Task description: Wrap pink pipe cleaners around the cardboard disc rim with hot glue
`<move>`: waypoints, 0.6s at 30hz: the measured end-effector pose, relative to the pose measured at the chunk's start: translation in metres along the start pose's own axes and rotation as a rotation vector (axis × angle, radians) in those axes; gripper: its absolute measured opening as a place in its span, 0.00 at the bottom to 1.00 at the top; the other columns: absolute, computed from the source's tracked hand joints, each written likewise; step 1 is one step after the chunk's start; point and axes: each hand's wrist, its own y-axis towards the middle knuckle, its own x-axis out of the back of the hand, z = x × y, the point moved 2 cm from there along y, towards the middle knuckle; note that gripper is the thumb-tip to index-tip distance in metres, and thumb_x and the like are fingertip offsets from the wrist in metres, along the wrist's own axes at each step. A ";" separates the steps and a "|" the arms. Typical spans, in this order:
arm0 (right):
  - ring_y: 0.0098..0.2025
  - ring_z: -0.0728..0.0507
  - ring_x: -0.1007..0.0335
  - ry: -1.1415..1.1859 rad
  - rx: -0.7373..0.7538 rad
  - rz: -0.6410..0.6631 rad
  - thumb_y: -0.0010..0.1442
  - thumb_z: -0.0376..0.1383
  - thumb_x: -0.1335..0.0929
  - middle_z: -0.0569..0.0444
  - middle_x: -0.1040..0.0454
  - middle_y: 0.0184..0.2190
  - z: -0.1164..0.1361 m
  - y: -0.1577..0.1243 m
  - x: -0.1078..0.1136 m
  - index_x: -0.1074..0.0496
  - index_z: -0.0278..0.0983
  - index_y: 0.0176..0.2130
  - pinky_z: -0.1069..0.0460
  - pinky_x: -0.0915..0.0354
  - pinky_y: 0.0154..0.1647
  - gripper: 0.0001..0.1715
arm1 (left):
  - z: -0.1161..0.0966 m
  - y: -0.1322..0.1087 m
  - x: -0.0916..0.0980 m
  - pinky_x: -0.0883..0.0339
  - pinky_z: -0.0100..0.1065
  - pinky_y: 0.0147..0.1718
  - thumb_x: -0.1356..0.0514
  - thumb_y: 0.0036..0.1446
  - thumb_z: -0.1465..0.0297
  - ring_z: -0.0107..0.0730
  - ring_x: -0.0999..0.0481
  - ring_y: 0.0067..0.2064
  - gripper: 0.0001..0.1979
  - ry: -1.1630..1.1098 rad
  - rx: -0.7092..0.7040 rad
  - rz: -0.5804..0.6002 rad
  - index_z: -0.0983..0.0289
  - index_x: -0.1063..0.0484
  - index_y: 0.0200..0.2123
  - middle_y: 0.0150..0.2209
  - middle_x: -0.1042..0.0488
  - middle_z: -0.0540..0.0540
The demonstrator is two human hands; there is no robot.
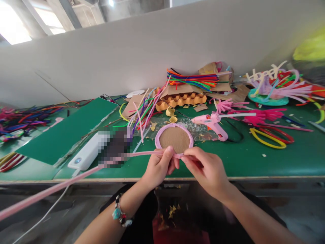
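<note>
At table edge: pink pipe cleaner [76,174], pinched by left hand [158,166] and right hand [205,167] against cardboard disc [174,139]. Likely light, soft, bendable; best gripped near the disc rim.

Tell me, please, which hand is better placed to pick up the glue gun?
Probably the right hand. The glue gun lies on the table to the right of the disc, nearer that hand. The left hand pinches the long pink pipe cleaner, which trails off leftward.

Both hands, left hand [158,167] and right hand [205,169], pinch a pink pipe cleaner [76,176] at the cardboard disc [174,138].
</note>
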 end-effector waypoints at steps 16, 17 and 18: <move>0.21 0.53 0.42 -0.319 0.170 0.024 0.59 0.28 0.42 0.57 0.35 0.18 0.004 0.000 -0.002 0.36 0.34 0.24 0.56 0.46 0.24 0.14 | 0.002 -0.003 -0.009 0.59 0.25 0.12 0.51 0.49 0.45 0.17 0.53 0.10 0.30 -0.048 0.150 -0.098 0.65 0.38 0.12 0.06 0.48 0.44; 0.21 0.54 0.43 -0.182 0.059 0.083 0.60 0.30 0.42 0.58 0.36 0.19 0.003 -0.001 -0.003 0.37 0.35 0.24 0.57 0.47 0.23 0.14 | 0.001 -0.003 -0.007 0.58 0.25 0.12 0.51 0.48 0.45 0.17 0.53 0.10 0.30 -0.025 0.135 -0.101 0.65 0.38 0.12 0.06 0.48 0.44; 0.20 0.55 0.45 -0.025 -0.066 0.137 0.60 0.31 0.42 0.60 0.37 0.18 0.003 -0.001 -0.005 0.37 0.35 0.24 0.57 0.48 0.22 0.14 | 0.000 -0.003 -0.006 0.58 0.26 0.12 0.51 0.48 0.45 0.17 0.53 0.10 0.30 -0.006 0.123 -0.104 0.64 0.38 0.12 0.06 0.48 0.44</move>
